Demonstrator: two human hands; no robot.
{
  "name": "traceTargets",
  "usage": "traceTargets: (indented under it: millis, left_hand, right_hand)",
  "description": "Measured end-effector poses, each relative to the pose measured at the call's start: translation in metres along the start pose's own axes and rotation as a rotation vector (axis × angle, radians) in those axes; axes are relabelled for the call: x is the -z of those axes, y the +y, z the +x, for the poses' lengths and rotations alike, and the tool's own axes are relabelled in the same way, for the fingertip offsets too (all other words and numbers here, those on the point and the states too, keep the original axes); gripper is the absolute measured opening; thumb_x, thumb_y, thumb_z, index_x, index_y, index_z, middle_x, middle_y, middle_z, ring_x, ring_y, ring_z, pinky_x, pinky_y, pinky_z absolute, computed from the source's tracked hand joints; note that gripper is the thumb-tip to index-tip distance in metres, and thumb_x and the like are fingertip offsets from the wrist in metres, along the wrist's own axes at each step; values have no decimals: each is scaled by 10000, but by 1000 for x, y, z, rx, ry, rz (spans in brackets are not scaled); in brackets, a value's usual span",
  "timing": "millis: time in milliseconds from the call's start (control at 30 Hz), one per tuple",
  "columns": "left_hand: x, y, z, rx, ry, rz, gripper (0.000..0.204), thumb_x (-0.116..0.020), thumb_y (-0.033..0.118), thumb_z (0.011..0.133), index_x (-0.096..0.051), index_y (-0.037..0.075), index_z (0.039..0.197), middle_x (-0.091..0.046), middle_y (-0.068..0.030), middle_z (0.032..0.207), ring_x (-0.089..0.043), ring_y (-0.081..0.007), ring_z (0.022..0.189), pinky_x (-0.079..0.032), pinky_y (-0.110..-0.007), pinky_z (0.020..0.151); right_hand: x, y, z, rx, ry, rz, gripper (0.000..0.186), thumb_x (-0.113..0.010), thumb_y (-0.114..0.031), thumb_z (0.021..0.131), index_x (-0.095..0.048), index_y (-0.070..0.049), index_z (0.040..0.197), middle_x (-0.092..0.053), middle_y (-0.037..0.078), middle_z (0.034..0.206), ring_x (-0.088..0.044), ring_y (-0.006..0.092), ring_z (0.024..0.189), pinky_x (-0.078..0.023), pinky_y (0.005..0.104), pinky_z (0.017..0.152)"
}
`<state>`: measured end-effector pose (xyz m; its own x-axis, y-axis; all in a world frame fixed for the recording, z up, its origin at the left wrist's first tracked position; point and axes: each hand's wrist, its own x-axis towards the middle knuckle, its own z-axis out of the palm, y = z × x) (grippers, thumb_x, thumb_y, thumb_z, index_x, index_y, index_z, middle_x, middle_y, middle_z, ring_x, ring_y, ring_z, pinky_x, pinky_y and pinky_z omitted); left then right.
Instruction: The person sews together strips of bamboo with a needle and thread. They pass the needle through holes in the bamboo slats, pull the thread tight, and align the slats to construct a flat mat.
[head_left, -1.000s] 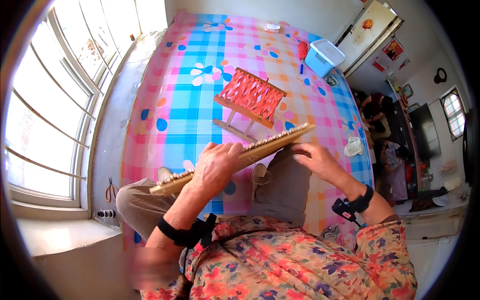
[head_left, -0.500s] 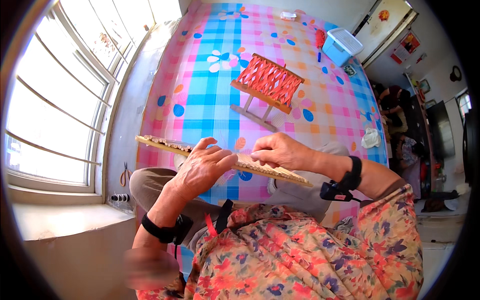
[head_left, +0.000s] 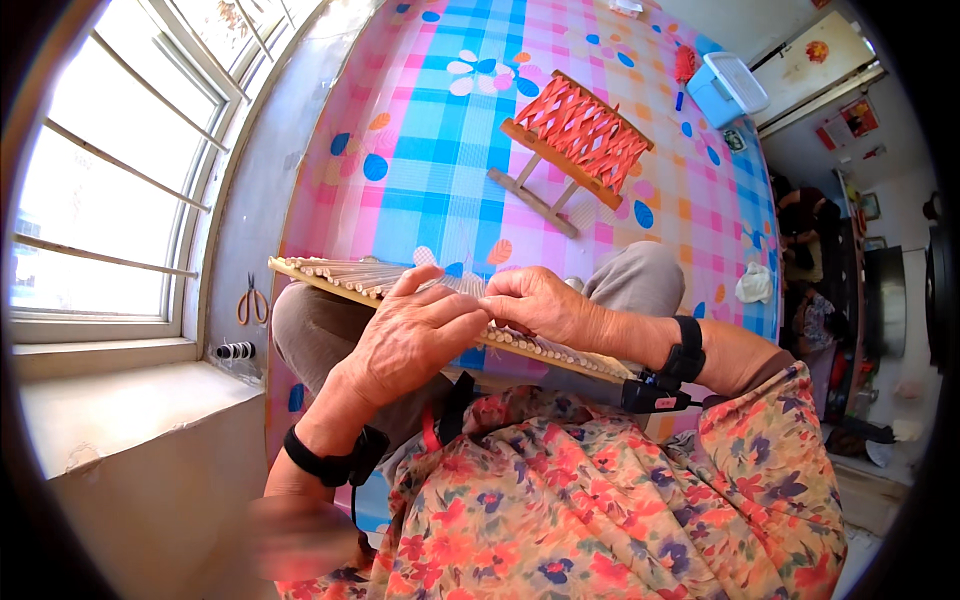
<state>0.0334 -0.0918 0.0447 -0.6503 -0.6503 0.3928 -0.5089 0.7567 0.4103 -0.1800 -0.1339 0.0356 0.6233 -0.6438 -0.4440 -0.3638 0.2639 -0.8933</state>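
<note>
A long wooden frame (head_left: 330, 275) with a row of pegs and fine pale threads lies across my lap, its left end higher than its right. My left hand (head_left: 415, 338) lies over the frame's middle with the fingers stretched toward the right hand. Fingers curled, my right hand (head_left: 540, 305) pinches at the frame's upper edge. The fingertips of both hands meet there. Whether a thread is between them I cannot tell. Both wrists wear black bands.
A small wooden folding stool (head_left: 580, 135) with an orange woven seat stands on the checked pink and blue floor mat (head_left: 440, 150). Scissors (head_left: 252, 300) and dark rolls (head_left: 235, 350) lie by the window wall. A blue box (head_left: 727, 90) and a white cloth (head_left: 755, 283) lie at the right.
The frame has swung from slanting up to the right to slanting down to the right. My hands have closed in until their fingertips meet at its middle.
</note>
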Motion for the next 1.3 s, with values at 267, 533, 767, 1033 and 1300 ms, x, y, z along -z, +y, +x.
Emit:
traceTargets:
  millis: [267, 533, 767, 1033, 1300]
  left_hand:
    - [-6, -12, 7, -51, -7, -68, 183, -613, 106, 768, -604, 97, 951, -582, -19, 885, -594, -201, 855, -413, -413, 977]
    - [8, -25, -7, -20, -7, 15, 313, -636, 101, 779, -589, 112, 1089, -621, 3, 956, -616, -170, 921, -401, -449, 1021]
    - [11, -9, -16, 233, 12, -47, 418, -786, 127, 703, -601, 77, 1075, -671, -42, 1010, -630, -224, 1031, -415, -455, 1028]
    - [20, 1, -14, 235, -42, -67, 302, -738, 87, 718, -599, 76, 986, -642, -48, 985, -623, -220, 941, -445, -400, 929]
    - [18, -1, -12, 147, -50, -114, 236, -721, 114, 692, -624, 83, 904, -653, -34, 956, -631, -200, 953, -468, -377, 900]
  right_hand:
    - [1, -1, 5, -2, 157, 8, 226, -569, -200, 957, -610, -56, 787, -532, -31, 669, -466, 47, 600, -368, 227, 516]
    - [110, -63, 43, 224, 269, 664, 203, -509, -229, 1010, -597, -47, 985, -649, 86, 927, -708, 234, 858, -586, 495, 820]
    - [136, -75, 32, 316, 132, 572, 179, -562, -180, 991, -601, -6, 981, -554, 12, 733, -441, 53, 532, -441, 223, 515]
    - [206, -34, 25, 347, 701, 228, 150, -603, -186, 967, -621, -37, 958, -510, -37, 695, -373, 20, 492, -327, 181, 437]
    - [80, -4, 15, 165, 120, -81, 155, -638, -158, 908, -659, -55, 1022, -609, 1, 799, -518, 63, 621, -434, 223, 546]
